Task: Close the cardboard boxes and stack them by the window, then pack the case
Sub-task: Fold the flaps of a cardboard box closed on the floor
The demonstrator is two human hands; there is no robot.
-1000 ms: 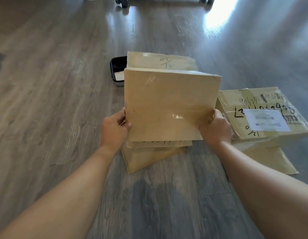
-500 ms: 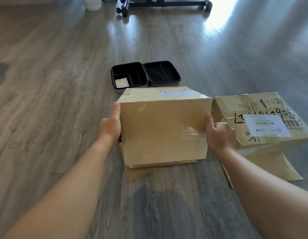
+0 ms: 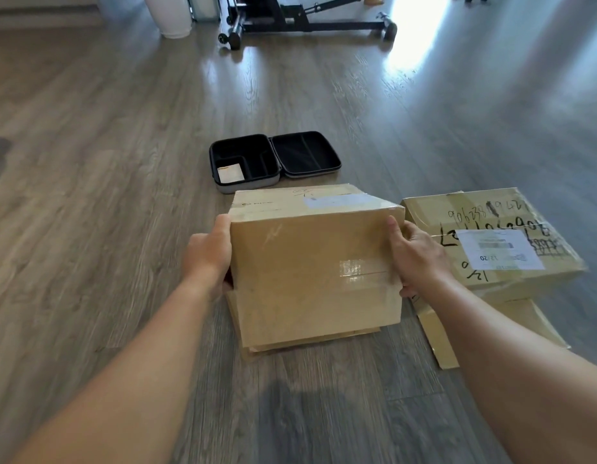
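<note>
**Both hands clasp a cardboard box on the floor**

Grey wood-plank flooring [image 3: 106, 195] fills the room, with glare from bright light at the far right and a black wheeled frame [image 3: 307, 25] and a white vase [image 3: 171, 18] along the far edge.

On the floor in front of the person stands a closed cardboard box [image 3: 313, 272], its long axis running left to right, one broad taped face turned toward the camera. It sits on flat flaps or cardboard that stick out beneath its near edge. The left hand [image 3: 208, 252] lies against the box's left side with the thumb stretched up along the edge; its other fingers are hidden behind the box. The right hand [image 3: 415, 256] presses the right side, thumb straight up the front corner, and the fingers wrap toward the side, so both hands hold the box between them.

Just beside it on the right lies a second cardboard box [image 3: 494, 242], flatter, with handwritten numbers and a white label on top, loose flaps spread beneath. Beyond the held box, an open black case [image 3: 273, 160] lies flat, with a small white card [image 3: 229, 172] in its left half.
</note>
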